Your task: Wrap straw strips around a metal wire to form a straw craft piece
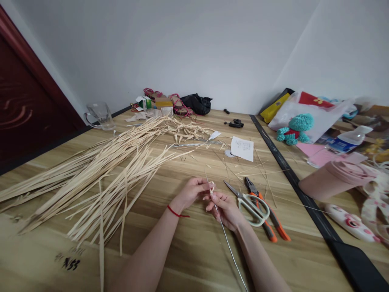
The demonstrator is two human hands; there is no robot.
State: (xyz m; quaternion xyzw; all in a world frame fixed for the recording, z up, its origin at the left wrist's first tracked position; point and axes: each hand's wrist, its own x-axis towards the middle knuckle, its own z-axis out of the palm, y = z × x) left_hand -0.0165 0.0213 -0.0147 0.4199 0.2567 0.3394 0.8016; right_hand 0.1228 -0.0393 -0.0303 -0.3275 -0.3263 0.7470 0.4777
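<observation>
Near the middle of the table, a small pale loop of straw [212, 187] sits around a thin metal wire [228, 245]. My left hand [194, 191], with a red string at its wrist, pinches the loop from the left. From the right, my right hand [225, 207] holds the wire and the lower end of the straw piece between closed fingers. The wire runs down toward the front edge of the view. Scissors with pale handles [253, 210] lie just right of my right hand, partly over orange-handled pliers [275, 221].
Long straw strips [100, 174] cover the left side. Behind are woven straw pieces [185, 132], a glass mug [101, 115], a black bag [197, 104] and a paper note [242, 149]. To the right are a teal crocheted toy [299, 125], a bottle [349, 140] and a pink roll [334, 178].
</observation>
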